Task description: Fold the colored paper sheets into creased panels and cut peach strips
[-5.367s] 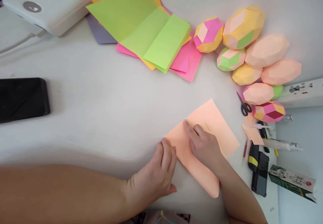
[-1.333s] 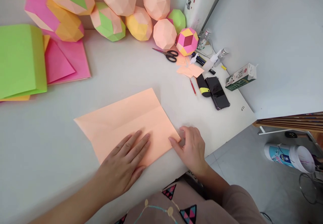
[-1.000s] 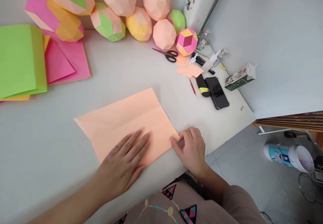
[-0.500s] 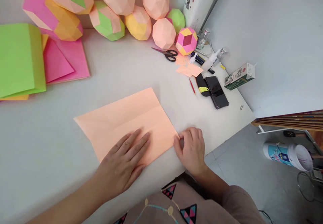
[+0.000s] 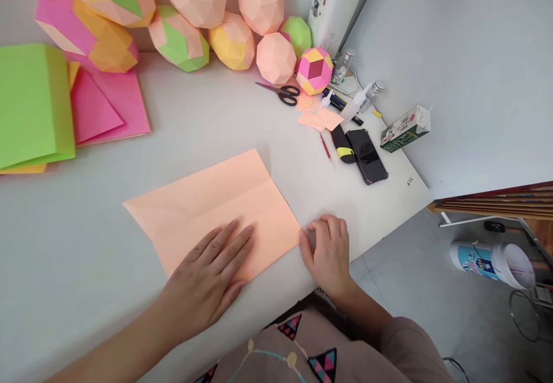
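An orange-peach sheet of paper (image 5: 203, 201) lies on the table, with a faint crease across it. My left hand (image 5: 211, 270) rests flat on its near part, fingers stretched out and slightly apart, covering some of the near edge. At the sheet's right corner is my right hand (image 5: 326, 250), its fingers curled and thumb bent toward the forefinger. The thumb tip touches the corner; how much paper lies between the fingertips is hard to see.
Faceted paper balls (image 5: 276, 57) line the back. Green paper (image 5: 26, 106) and pink paper (image 5: 103, 106) lie left. Scissors (image 5: 283, 92), paper scraps (image 5: 322, 119), a glue bottle (image 5: 356, 103), a phone (image 5: 367, 155) and a carton (image 5: 406, 128) are at right. A bucket (image 5: 492, 265) is on the floor.
My right hand has slid slightly to the right relative to the paper's corner. My left hand stays flat on the sheet. The whole view has shifted a little.
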`<state>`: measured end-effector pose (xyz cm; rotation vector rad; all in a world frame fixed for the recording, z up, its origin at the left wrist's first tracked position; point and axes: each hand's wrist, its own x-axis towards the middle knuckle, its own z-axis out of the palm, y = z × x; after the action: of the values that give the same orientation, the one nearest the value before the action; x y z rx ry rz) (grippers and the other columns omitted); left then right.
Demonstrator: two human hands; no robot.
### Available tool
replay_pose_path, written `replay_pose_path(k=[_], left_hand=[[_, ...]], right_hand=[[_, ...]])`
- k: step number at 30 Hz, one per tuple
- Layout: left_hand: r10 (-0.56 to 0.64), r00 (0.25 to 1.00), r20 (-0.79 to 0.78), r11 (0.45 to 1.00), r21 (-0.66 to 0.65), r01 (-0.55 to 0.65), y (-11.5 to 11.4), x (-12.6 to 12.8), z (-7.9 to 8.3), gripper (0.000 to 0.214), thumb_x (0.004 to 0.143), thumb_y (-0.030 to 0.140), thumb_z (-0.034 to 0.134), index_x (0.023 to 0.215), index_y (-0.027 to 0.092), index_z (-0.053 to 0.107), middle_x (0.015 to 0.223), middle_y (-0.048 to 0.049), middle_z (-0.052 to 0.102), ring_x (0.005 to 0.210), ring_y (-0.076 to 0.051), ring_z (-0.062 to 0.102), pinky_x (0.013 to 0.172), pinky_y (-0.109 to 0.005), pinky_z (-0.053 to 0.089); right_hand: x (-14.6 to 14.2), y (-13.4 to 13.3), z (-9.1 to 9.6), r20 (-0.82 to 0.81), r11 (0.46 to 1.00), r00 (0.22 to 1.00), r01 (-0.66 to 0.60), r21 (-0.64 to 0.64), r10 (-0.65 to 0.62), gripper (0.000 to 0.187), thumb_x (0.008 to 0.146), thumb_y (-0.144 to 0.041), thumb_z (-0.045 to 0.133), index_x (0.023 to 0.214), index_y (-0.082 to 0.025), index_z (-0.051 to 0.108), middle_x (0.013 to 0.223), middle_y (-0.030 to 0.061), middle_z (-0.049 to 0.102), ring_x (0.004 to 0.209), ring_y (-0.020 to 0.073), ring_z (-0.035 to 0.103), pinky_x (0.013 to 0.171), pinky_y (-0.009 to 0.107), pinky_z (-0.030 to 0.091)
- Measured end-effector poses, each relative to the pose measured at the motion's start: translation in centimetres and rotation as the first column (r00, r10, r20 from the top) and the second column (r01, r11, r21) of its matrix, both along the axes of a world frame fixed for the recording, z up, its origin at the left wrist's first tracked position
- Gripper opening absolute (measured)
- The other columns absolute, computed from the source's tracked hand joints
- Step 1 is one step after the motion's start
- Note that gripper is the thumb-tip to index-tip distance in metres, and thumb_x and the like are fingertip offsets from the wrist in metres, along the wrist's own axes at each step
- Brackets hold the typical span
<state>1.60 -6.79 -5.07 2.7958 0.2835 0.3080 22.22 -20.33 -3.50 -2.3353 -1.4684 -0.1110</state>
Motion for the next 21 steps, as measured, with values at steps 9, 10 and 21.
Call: replay_pose_path(k=[9,10,21], left_hand=[[0.011,1.000,0.014,1.000,-0.005,-0.011,-0.1,0.0,-0.1,0.061,0.093,0.042,0.036,0.148,0.019,0.021,0.150,-0.0066,0.033,0.139,-0.031,0.025,0.113,-0.047,0.022],[0.012,1.000,0.014,1.000,-0.004,-0.012,-0.2,0.0,-0.1,0.062,0.093,0.042,0.036,0.148,0.018,0.021,0.149,-0.0068,0.034,0.139,-0.031,0.025,0.113,-0.047,0.022],[0.024,1.000,0.010,0.999,0.031,-0.024,-0.3,0.1,0.0,0.058,0.094,0.041,0.033,0.146,0.015,0.027,0.149,-0.0069,0.034,0.139,-0.030,0.025,0.114,-0.045,0.022]], right_hand=[[-0.8,0.9,0.1,-0.017,0.999,1.000,-0.012,-0.031,0.011,0.034,0.083,-0.046,0.058,0.097,-0.015,0.054,0.095,0.0108,0.052,0.091,0.0257,0.044,0.077,0.040,0.042],[-0.8,0.9,0.1,-0.020,1.000,1.000,-0.008,-0.027,0.008,0.036,0.082,-0.048,0.058,0.097,-0.015,0.054,0.095,0.0110,0.052,0.091,0.0258,0.044,0.077,0.040,0.042],[1.2,0.4,-0.2,0.017,1.000,1.000,-0.009,-0.029,0.009,0.034,0.089,-0.046,0.051,0.101,-0.015,0.055,0.096,0.0121,0.054,0.088,0.0250,0.047,0.071,0.038,0.043]])
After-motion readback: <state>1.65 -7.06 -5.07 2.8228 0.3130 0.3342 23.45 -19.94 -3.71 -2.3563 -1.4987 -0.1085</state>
